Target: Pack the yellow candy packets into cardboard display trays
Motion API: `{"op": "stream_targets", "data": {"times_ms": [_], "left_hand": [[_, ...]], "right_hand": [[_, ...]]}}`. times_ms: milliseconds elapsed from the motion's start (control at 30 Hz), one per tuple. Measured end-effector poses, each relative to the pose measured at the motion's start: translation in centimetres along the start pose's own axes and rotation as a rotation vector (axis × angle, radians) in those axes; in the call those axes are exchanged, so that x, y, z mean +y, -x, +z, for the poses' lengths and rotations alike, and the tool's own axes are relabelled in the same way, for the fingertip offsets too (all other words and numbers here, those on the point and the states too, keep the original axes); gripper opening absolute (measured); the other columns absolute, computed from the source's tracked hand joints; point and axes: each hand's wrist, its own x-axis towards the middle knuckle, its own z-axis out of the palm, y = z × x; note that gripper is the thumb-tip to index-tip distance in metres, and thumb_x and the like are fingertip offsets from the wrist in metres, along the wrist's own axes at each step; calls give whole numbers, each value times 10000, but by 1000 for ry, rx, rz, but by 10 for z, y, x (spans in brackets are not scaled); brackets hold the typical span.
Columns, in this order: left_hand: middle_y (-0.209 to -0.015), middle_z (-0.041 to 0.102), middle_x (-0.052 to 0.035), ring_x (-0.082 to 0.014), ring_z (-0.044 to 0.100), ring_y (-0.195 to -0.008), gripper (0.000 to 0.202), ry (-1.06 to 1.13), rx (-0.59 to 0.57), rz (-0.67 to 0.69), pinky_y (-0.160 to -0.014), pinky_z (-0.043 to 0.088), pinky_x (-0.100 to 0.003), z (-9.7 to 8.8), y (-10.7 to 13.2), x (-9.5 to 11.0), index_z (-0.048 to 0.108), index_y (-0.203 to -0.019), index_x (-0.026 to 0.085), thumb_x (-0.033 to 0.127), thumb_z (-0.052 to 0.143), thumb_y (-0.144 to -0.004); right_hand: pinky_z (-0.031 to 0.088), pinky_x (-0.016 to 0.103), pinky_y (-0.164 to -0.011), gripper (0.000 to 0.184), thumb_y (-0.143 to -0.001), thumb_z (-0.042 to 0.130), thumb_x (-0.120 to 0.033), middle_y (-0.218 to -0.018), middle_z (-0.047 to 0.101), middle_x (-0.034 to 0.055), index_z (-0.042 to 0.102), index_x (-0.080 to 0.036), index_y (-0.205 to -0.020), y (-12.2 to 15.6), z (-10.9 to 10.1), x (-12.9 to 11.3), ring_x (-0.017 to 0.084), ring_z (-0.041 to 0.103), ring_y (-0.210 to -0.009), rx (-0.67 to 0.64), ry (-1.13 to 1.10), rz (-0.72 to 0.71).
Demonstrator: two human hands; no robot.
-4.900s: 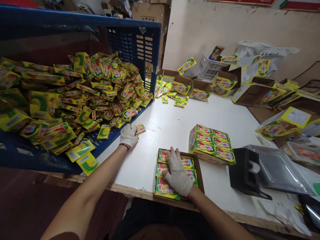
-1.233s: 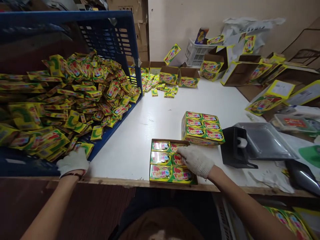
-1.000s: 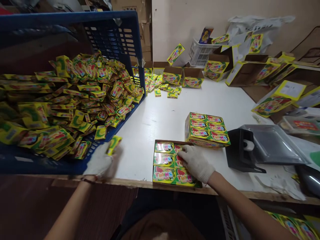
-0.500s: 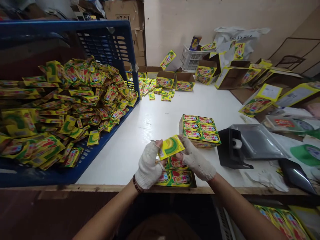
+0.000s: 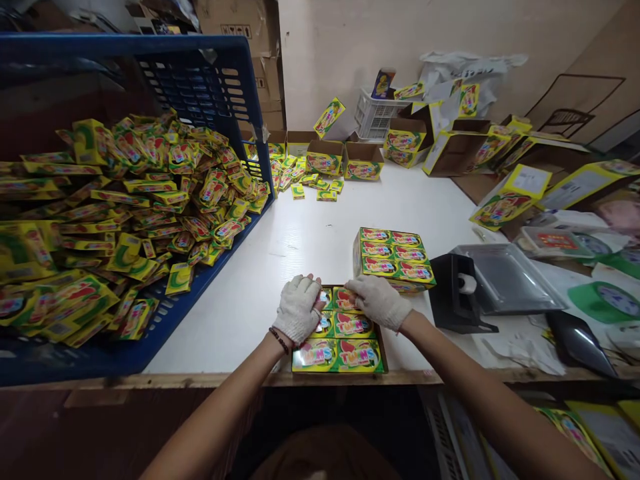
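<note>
Just before me on the table lies a display box (image 5: 384, 360) filled with small yellow-green packets marked "TWINS" (image 5: 358, 355), in two columns. My left hand (image 5: 299, 308), in a fingerless white knit glove, rests over the box's left side, its fingers stretched out flat on the packets. My right hand (image 5: 381, 301), gloved alike, reaches across the far right corner, fingertips extended onto a packet in the far row. Part of the far packets is hidden under both hands. Beyond the right hand stands a second full box of packets (image 5: 395, 257).
A blue crate (image 5: 260, 107) heaped with loose packets (image 5: 165, 180) fills the left. Opened boxes (image 5: 364, 167) and scattered packets (image 5: 327, 195) line the back. At right are a black tape dispenser (image 5: 457, 293), a clear plastic tray (image 5: 510, 277) and green tape (image 5: 603, 301).
The packet held up between both hands has gone down to the box, and my hands have spread apart onto its far part. More of the box's packets now show.
</note>
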Motion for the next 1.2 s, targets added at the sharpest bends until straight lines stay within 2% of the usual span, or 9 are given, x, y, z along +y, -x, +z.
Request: {"op": "stream_targets", "data": {"times_ms": [133,233,367,500,667,833,1000,1100,1200], "left_hand": [[-1206,627,-136,-286,508,-1243,381,21,23,0,-1085,409,-464,6,7,-6,590,-1217,166,262,571,-849],[-1351,537,-159,-259,449,-1326,445,-45,130,-154,-1126,371,-411,-4,11,-31,533,-1288,139,307,539,-876],[-1374,487,-165,-301,396,-1358,470,-255,277,-455,-1137,331,-406,-58,12,-92,561,-1235,141,262,621,-784],[-1353,427,-231,-423,330,-1338,485,-390,473,-779,-1091,274,-561,-125,26,-141,541,-1208,109,232,605,-743],[-1248,492,-245,-456,384,-1272,402,-301,521,-974,-1029,283,-617,-150,51,-157,578,-1101,111,282,595,-738],[-1203,608,-152,-332,513,-1191,468,11,530,-922,-1032,391,-472,-118,64,-134,563,-1176,151,405,556,-783],[-1118,681,-130,-233,655,-995,531,596,556,-870,-850,554,-387,-72,69,-73,587,-1167,149,516,292,-921],[-1046,698,-117,-194,669,-865,503,1276,449,-828,-771,581,-343,-57,62,-28,626,-1102,153,579,507,-862],[-1058,688,-67,-170,655,-873,386,1691,248,-701,-769,581,-312,-43,48,13,621,-1114,192,391,698,-792]], "right_hand": [[380,336,-791,251,-932,526,-290,-1018,651,121,718,-188,-1056,4,22,-6,244,551,-926,204,152,-38],[413,348,-779,320,-943,461,-179,-979,658,123,651,-151,-1199,15,37,-4,241,553,-873,268,189,-131],[476,375,-806,415,-816,505,-40,-991,648,129,610,-135,-1206,21,53,1,254,567,-892,303,242,-217],[515,419,-792,517,-769,505,-21,-1035,630,149,571,-154,-1264,19,52,-6,274,575,-888,321,311,-210],[512,419,-793,436,-817,464,-5,-1028,637,187,628,-93,-1212,26,37,-29,290,573,-900,161,413,-151],[498,431,-809,416,-821,484,-15,-1095,628,219,645,-98,-1195,27,29,-48,307,565,-952,11,500,-104],[490,381,-714,354,-807,518,-19,-1058,624,207,673,-105,-1114,14,12,-50,296,588,-897,-147,503,-121],[482,353,-713,349,-780,570,-7,-1066,623,193,685,-124,-1088,3,-5,-40,295,616,-914,-233,413,-146],[470,302,-686,326,-800,573,-18,-1042,631,144,702,-177,-1053,-3,-17,-31,256,644,-896,-291,281,-122]]}}
